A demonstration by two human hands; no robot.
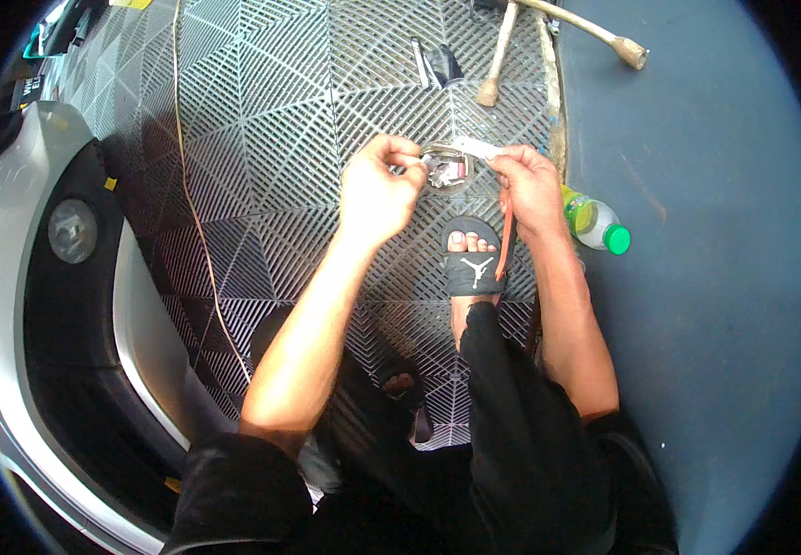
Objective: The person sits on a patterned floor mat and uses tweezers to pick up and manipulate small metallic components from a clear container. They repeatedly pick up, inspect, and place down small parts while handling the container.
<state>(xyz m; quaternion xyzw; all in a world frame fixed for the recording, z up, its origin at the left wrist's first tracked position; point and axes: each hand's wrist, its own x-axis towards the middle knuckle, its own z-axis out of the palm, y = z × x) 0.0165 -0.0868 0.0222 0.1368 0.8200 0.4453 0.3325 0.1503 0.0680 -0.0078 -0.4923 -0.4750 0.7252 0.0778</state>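
Note:
In front of me, my left hand point(384, 185) is closed, thumb and fingers pinched at the left rim of a small roundish see-through item point(447, 166). Pale and reddish bits show inside it; whether it is held or stands on the floor I cannot tell. My right hand point(532, 190) pinches a short white strip point(477, 148), which reaches over that item's upper right edge. What lies between the left fingertips is too small to name. Below the right palm hangs an orange strip-like piece point(508, 242), and it is unclear whether the hand holds it.
Grey slatted tiles point(271, 111) cover the floor. A silver car bumper point(151, 338) stands at left, beside a thin cable point(192, 203). A green-capped bottle point(595, 222) lies right, near a dark grey surface point(696, 324). Beyond are a cross-shaped wrench point(502, 55) and a black wrapper-like piece point(439, 67).

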